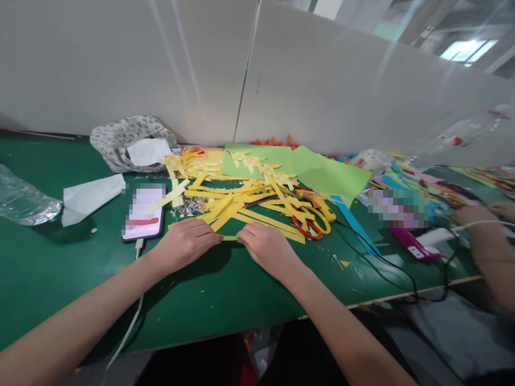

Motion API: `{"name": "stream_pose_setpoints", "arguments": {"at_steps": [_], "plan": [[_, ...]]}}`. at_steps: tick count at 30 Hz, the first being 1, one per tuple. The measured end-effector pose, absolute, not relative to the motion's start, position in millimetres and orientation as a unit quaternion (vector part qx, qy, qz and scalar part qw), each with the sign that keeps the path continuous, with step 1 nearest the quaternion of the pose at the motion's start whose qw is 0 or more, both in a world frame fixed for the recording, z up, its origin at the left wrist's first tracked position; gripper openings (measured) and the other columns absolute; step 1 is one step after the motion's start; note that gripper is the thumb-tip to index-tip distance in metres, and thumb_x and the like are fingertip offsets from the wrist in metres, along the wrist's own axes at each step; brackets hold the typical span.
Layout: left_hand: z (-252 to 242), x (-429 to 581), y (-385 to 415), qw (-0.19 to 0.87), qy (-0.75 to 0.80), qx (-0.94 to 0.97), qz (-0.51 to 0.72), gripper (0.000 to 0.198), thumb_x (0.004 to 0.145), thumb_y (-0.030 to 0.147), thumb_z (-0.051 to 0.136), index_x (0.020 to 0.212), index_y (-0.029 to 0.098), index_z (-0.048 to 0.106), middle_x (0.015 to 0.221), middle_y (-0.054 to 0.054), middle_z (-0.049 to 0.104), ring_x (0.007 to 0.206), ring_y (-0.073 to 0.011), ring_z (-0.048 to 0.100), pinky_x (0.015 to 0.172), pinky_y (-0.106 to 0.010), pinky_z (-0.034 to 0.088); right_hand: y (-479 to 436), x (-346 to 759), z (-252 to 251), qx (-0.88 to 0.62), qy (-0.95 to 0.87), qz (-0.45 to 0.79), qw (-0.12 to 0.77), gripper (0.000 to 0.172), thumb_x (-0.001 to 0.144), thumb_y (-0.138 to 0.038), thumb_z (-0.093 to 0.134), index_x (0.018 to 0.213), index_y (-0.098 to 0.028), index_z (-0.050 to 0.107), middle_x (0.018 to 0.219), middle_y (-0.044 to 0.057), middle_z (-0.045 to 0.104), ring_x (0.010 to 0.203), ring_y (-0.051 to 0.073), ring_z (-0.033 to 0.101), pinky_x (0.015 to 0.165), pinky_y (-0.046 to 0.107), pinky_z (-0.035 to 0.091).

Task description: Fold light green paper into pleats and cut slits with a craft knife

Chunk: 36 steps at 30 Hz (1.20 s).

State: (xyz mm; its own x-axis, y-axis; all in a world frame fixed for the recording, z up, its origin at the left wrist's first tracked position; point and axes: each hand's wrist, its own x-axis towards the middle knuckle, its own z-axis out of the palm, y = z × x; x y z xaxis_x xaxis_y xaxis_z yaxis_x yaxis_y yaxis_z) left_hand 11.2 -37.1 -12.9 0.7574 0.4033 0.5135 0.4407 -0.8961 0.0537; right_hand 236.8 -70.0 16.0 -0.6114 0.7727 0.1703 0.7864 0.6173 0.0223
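Note:
Between my two hands a narrow yellow-green paper strip (229, 238) is stretched level, just above the green table. My left hand (188, 241) pinches its left end, and my right hand (263, 247) pinches the other end. Right behind them lies a loose pile of yellow paper strips (225, 209). Woven yellow-and-white paper pieces (245, 161) with pointed tips rest on a green paper sheet (330, 174) at the back. Scissors (308, 228) with red handles lie among the strips, right of my right hand, next to a yellow tool with a black cord.
A phone (145, 212) on a white cable lies left of my left hand. A patterned cloth bag (131, 136) stands behind it. At right are a blue strip (358, 228), a purple power strip (418, 244), cords and another person's arm (491, 257). A grey partition (161, 69) closes the back.

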Motion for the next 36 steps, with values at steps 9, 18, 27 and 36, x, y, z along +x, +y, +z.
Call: {"name": "stream_pose_setpoints", "arguments": {"at_steps": [9,18,27,36], "plan": [[-11.8,12.2,-40.6,-0.010,-0.242,-0.942,-0.231,0.025,0.092,0.020,0.045,0.090,0.020,0.070,0.081,-0.005,0.066,0.075,-0.0162,0.061,0.062,-0.027,0.046,-72.7,236.8,23.2,-0.463,-0.886,-0.021,0.028,0.013,0.089,-0.015,0.053,0.086,-0.016,0.065,0.082,0.007,0.065,0.078,0.018,0.057,0.060,0.028,0.032],[-11.5,16.5,-33.5,-0.213,-0.379,-0.875,-0.215,0.015,0.085,0.031,0.058,0.081,0.020,0.067,0.073,-0.001,0.068,0.063,-0.0129,0.060,0.056,-0.024,0.041,-66.3,237.6,27.5,-0.516,-0.850,0.089,0.048,0.013,0.089,-0.020,0.056,0.082,-0.018,0.067,0.081,0.005,0.069,0.078,0.018,0.061,0.062,0.028,0.035],[-13.9,17.6,-22.7,-0.273,-0.414,-0.838,-0.227,0.019,0.078,0.037,0.064,0.081,0.019,0.068,0.074,-0.003,0.062,0.061,-0.0122,0.053,0.056,-0.023,0.040,-47.1,238.5,25.7,-0.573,-0.792,0.192,0.088,0.007,0.080,-0.020,0.067,0.073,-0.018,0.068,0.082,0.002,0.061,0.075,0.015,0.057,0.064,0.026,0.038],[-17.2,14.8,-23.3,-0.281,-0.379,-0.855,-0.216,0.022,0.081,0.040,0.061,0.085,0.019,0.062,0.080,-0.002,0.060,0.072,-0.0152,0.054,0.062,-0.025,0.042,-40.9,245.6,18.3,-0.539,-0.793,0.255,0.123,0.007,0.077,-0.019,0.068,0.084,-0.018,0.066,0.082,0.002,0.061,0.077,0.015,0.057,0.068,0.026,0.041]]}}
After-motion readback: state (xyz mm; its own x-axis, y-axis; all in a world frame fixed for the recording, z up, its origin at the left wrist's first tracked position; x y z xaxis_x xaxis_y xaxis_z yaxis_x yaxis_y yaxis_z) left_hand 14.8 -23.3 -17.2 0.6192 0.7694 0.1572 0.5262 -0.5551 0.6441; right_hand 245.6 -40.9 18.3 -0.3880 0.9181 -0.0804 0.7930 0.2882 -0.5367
